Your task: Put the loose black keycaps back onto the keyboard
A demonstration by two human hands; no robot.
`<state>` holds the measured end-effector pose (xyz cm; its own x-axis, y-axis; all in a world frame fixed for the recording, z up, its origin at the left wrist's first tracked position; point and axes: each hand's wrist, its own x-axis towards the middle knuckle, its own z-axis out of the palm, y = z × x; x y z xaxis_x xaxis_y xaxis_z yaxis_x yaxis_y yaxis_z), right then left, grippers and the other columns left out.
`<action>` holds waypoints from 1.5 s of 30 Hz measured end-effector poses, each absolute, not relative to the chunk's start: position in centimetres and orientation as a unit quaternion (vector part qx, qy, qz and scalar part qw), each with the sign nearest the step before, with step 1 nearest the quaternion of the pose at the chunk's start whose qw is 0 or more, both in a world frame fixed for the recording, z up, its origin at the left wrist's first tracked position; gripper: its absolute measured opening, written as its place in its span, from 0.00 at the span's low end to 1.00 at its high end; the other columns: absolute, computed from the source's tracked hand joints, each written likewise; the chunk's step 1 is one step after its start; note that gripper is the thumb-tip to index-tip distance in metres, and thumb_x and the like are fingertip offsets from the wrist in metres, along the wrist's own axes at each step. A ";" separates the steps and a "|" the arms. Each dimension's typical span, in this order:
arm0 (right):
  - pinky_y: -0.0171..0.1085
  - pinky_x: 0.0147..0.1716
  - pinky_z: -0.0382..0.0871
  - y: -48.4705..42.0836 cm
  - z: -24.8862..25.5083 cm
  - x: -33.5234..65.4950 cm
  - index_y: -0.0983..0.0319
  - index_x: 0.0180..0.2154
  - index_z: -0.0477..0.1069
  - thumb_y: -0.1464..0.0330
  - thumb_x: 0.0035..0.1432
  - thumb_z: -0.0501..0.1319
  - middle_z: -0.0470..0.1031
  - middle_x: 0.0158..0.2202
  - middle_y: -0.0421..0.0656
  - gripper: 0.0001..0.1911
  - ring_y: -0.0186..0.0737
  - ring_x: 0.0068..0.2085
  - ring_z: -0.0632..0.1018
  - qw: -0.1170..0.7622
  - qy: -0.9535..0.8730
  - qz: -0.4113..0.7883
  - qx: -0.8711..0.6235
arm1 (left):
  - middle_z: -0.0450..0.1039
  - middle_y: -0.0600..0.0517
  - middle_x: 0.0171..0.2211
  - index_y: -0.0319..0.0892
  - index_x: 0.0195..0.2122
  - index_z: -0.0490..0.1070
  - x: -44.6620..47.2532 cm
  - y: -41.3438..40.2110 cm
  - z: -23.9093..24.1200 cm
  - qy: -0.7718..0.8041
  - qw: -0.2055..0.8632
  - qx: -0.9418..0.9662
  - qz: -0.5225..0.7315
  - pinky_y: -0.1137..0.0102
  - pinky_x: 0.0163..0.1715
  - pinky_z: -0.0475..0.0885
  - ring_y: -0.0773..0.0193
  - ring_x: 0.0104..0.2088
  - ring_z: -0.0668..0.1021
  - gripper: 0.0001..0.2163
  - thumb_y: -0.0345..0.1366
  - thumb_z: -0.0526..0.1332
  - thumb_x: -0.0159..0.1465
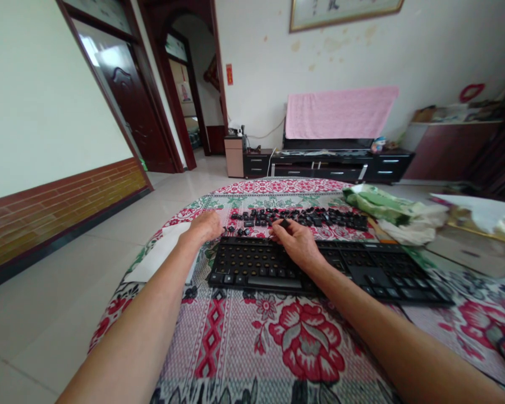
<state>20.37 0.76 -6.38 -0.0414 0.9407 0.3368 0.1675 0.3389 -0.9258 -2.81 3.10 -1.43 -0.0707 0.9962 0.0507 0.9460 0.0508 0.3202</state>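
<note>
A black keyboard lies across the patterned tablecloth, many of its key positions bare and some keycaps still along its lower rows. Behind it, a long band of loose black keycaps is spread out. My right hand is over the keyboard's back edge, thumb and fingers pinched on a small black keycap. Left of the loose keycaps, my left hand is closed just above the cloth. Its fingertips are hidden from me, so what they hold, if anything, does not show.
A white paper sheet lies under my left forearm. On the right are a green and white plastic bag and a grey box with papers on it. A cable runs over the tablecloth at front right.
</note>
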 end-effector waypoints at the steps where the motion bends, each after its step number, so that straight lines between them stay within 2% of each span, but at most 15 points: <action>1: 0.36 0.33 0.70 0.8 -6.4 20.4 0.62 0.30 0.70 0.59 0.52 0.57 0.74 0.27 0.41 0.13 0.36 0.28 0.75 0.530 -0.625 0.361 -0.444 | 0.75 0.47 0.26 0.42 0.18 0.71 -2.7 3.0 -1.3 0.719 0.079 0.683 0.098 0.71 0.39 0.66 0.57 0.36 0.76 0.04 0.33 0.62 0.48; 4: 0.36 0.33 0.70 0.8 -6.5 20.4 0.62 0.31 0.70 0.59 0.53 0.57 0.74 0.27 0.41 0.12 0.36 0.29 0.75 0.527 -0.631 0.361 -0.440 | 0.75 0.47 0.27 0.42 0.20 0.73 -2.5 2.9 -1.3 0.700 0.051 0.712 0.028 0.71 0.37 0.66 0.58 0.33 0.76 0.05 0.35 0.61 0.51; 12: 0.35 0.32 0.69 0.8 -6.5 20.5 0.62 0.30 0.69 0.60 0.53 0.56 0.73 0.27 0.40 0.11 0.36 0.29 0.75 0.525 -0.636 0.359 -0.437 | 0.76 0.54 0.27 0.45 0.32 0.78 -3.1 3.5 -1.3 0.676 0.086 0.731 0.023 0.74 0.32 0.64 0.64 0.31 0.75 0.10 0.35 0.59 0.51; 19: 0.35 0.32 0.69 0.6 -6.2 20.5 0.62 0.30 0.69 0.60 0.54 0.56 0.73 0.27 0.41 0.12 0.37 0.29 0.75 0.519 -0.636 0.361 -0.442 | 0.76 0.53 0.26 0.47 0.31 0.78 -1.6 4.1 -1.5 0.683 0.044 0.726 0.059 0.73 0.31 0.64 0.64 0.30 0.74 0.11 0.44 0.59 0.53; 26: 0.35 0.33 0.69 0.6 -6.2 20.4 0.62 0.30 0.69 0.60 0.53 0.56 0.73 0.27 0.41 0.11 0.36 0.29 0.75 0.518 -0.635 0.361 -0.446 | 0.76 0.52 0.25 0.45 0.30 0.79 -0.9 4.8 -2.4 0.679 0.056 0.730 0.052 0.72 0.33 0.66 0.63 0.30 0.75 0.08 0.37 0.61 0.51; 32: 0.35 0.33 0.69 0.8 -6.5 20.5 0.62 0.30 0.69 0.61 0.54 0.56 0.73 0.27 0.40 0.11 0.36 0.28 0.74 0.525 -0.638 0.364 -0.430 | 0.76 0.57 0.27 0.47 0.33 0.78 -1.0 4.7 -2.5 0.668 0.087 0.735 0.075 0.74 0.31 0.65 0.66 0.30 0.74 0.11 0.37 0.64 0.46; 38: 0.36 0.33 0.69 0.8 -6.4 20.4 0.62 0.31 0.69 0.61 0.54 0.56 0.73 0.27 0.40 0.11 0.36 0.28 0.74 0.524 -0.639 0.363 -0.430 | 0.76 0.57 0.26 0.46 0.32 0.79 -1.5 5.4 -3.3 0.656 0.128 0.738 0.096 0.73 0.29 0.64 0.66 0.30 0.75 0.12 0.34 0.63 0.45; 45: 0.35 0.33 0.69 0.6 -6.1 20.4 0.62 0.30 0.69 0.61 0.54 0.56 0.73 0.27 0.40 0.11 0.36 0.29 0.75 0.522 -0.638 0.361 -0.436 | 0.77 0.54 0.31 0.43 0.35 0.79 -1.8 5.6 -3.7 0.652 0.178 0.725 0.131 0.73 0.32 0.66 0.64 0.32 0.76 0.14 0.33 0.64 0.45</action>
<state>20.43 0.58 -6.13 -0.0754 0.9331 0.3515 0.1797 0.3595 -0.9157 -1.77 5.64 -3.74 0.1156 0.9924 -0.0417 0.8994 -0.0867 0.4285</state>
